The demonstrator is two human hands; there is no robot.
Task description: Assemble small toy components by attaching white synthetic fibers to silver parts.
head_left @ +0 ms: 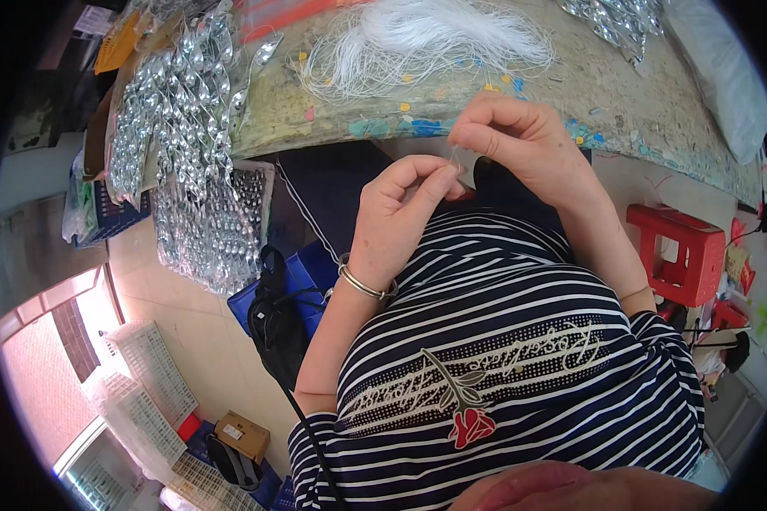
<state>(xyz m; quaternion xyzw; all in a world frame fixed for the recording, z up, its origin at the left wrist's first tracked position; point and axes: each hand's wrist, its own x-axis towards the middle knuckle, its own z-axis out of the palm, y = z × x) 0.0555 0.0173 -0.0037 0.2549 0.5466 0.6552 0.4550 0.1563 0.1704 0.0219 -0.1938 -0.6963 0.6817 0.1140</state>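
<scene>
My left hand [403,204], with a bangle [362,283] at its wrist, is closed in a pinch in front of my body. Slightly higher and to its right, my right hand [520,140] is pinched too, thumb against forefinger. A thin whitish thread [455,154] runs between the fingertips of both hands. Whatever else the left fingertips may hold is too small to make out. Beyond the hands, a loose bundle of white threads [439,43] lies spread on the worn table [349,119].
Silver twisted strips [187,102] hang in a thick row over the table's left side, with more at the far right [618,25]. A whitish plastic bag [716,77] lies at the right. A red stool [675,255] stands below; white crates [149,375] and a cardboard box [242,436] are lower left.
</scene>
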